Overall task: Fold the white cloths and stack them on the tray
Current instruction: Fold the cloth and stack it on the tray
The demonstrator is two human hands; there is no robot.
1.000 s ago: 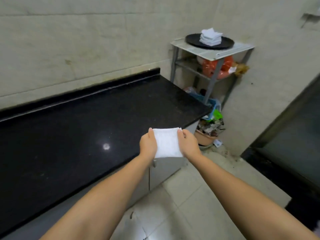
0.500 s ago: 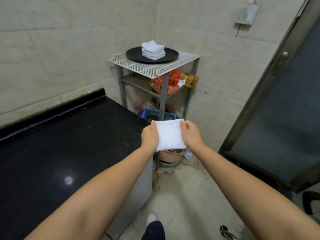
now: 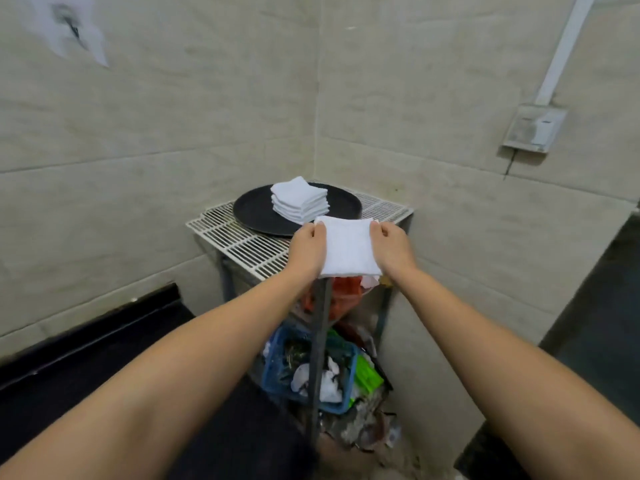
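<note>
1. Nearest, below the arms, a blue basket (image 3: 341, 382) of scraps sat on the floor under the rack, out of the way of the work.
2. The left hand (image 3: 308, 252) pinched the left edge of the folded cloth (image 3: 348, 249), thumb on top, and the right hand (image 3: 391, 251) pinched the right edge likewise. Holding both sides probably kept the fold flat and square for laying down.
3. The folded cloth hung in the air over the front of the wire rack (image 3: 242, 242), just short of the tray.
4. Beyond it, the round black tray (image 3: 252, 207) lay on the rack top, bearing a stack of folded cloths (image 3: 299, 199) near its middle, seemingly so that each new piece could land squarely on the pile.
</note>
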